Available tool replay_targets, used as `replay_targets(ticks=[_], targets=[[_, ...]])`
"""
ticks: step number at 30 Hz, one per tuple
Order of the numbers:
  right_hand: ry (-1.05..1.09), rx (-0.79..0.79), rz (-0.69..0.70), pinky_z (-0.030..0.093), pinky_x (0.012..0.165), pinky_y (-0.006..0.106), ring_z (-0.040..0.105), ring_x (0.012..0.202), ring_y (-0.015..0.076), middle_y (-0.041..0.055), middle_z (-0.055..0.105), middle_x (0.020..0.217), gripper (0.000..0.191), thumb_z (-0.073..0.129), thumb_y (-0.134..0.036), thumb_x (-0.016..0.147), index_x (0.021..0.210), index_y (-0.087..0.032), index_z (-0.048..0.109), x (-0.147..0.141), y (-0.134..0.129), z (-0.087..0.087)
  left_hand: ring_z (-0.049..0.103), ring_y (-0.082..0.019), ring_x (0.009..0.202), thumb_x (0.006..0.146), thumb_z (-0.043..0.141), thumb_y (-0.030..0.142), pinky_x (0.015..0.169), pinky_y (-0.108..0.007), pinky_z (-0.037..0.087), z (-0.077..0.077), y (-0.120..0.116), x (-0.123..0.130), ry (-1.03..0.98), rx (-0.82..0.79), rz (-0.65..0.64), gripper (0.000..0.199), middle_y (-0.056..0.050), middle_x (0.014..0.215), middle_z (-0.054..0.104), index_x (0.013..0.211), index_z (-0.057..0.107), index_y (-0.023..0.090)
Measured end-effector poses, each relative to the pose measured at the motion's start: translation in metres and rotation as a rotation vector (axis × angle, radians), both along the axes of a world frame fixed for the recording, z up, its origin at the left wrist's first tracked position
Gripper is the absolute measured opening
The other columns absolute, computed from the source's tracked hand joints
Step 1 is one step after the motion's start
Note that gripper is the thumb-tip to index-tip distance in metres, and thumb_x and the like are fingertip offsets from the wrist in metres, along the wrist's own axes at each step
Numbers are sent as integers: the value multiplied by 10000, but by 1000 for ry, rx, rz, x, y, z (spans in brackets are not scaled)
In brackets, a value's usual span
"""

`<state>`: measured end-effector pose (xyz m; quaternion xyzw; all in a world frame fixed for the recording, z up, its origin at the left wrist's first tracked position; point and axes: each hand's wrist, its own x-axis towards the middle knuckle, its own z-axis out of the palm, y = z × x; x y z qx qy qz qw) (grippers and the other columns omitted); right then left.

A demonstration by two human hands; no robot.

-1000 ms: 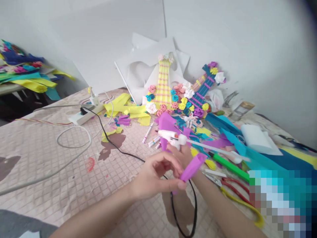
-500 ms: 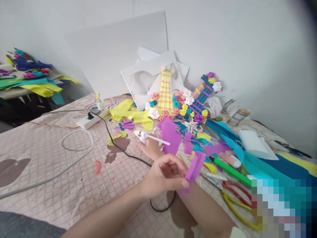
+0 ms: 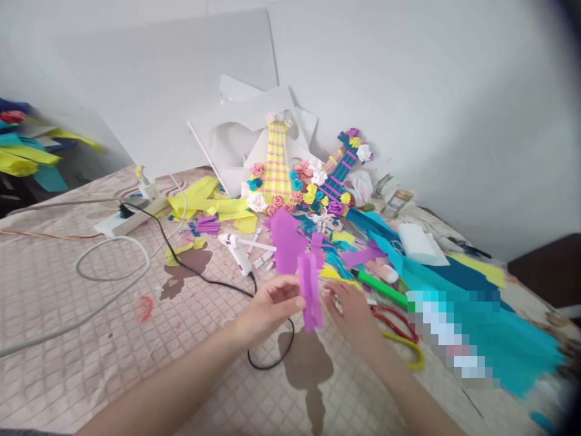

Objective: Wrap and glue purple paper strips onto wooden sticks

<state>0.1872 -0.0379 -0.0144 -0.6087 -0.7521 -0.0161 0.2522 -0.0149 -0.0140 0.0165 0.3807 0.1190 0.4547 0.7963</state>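
My left hand [image 3: 267,309] pinches a folded purple crepe paper strip [image 3: 309,290] between thumb and fingers, holding it upright above the table. Just right of the strip is my right hand [image 3: 356,312], its fingers slightly bent and apart, with nothing visible in them. Part of the scissors [image 3: 399,321], with red and yellow handles, lies behind that hand. A white glue gun [image 3: 238,253] with a glue stick in its back rests beyond my left hand. Past the strip lies a larger purple paper sheet [image 3: 285,239].
Two flower-trimmed paper instruments, one yellow [image 3: 276,163] and one blue [image 3: 338,175], lean at the back. A power strip [image 3: 131,215] and looping cables lie left. A green cutter-like tool [image 3: 385,289], a white paper roll [image 3: 417,243] and teal paper [image 3: 481,321] are at right.
My right hand has let go of the glue gun, now lying on the table, and has drawn back beside the purple strip. My left hand has turned the strip more upright. The view has shifted right.
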Motion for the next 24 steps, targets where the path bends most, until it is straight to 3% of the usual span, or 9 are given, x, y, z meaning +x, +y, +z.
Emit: replay_targets(ticks=[3, 5, 9, 14, 20, 24], targets=[[25, -97, -108, 464, 792, 457, 593, 873, 271, 127, 649, 897, 233, 445, -245, 852, 926, -140, 639, 41, -22, 2, 565, -77, 644, 671, 741, 197, 670, -215, 450, -2, 3, 2, -7, -91, 21, 161, 13, 713, 641, 818, 681, 168], [56, -170, -126, 480, 758, 406, 604, 831, 248, 110, 655, 887, 243, 447, -281, 850, 932, -152, 636, 48, -29, 2, 571, -82, 676, 675, 736, 180, 692, -219, 452, -2, 5, 5, -17, -124, 42, 151, 13, 734, 644, 811, 674, 166], [81, -311, -81, 473, 717, 336, 613, 779, 216, 75, 664, 879, 255, 470, -333, 847, 981, -181, 626, 19, -23, 4, 583, -101, 722, 676, 728, 164, 710, -229, 451, 4, 5, 11, 14, -150, 84, 153, -7, 788, 660, 817, 669, 158], [85, -412, -56, 419, 719, 333, 608, 820, 252, 126, 645, 868, 157, 498, -141, 776, 804, -150, 651, -17, 4, 5, 585, -92, 707, 674, 724, 152, 717, -218, 445, 12, 5, 16, 3, -169, 115, 152, -1, 775, 663, 816, 668, 150], [329, -425, -55, 393, 742, 326, 576, 786, 210, 84, 632, 778, 79, 512, -124, 720, 716, -162, 581, -11, 26, 15, 604, -116, 723, 673, 721, 153, 740, -255, 456, 14, 15, 27, 35, -182, 138, 129, -15, 767, 668, 785, 658, 142], [647, -465, -15, 401, 535, 272, 516, 527, 141, -7, 530, 573, 145, 410, -288, 807, 744, -182, 486, -2, 28, 15, 600, -105, 702, 685, 717, 157, 727, -245, 461, 3, 24, 31, 41, -191, 165, 116, -2, 731, 657, 784, 657, 148]])
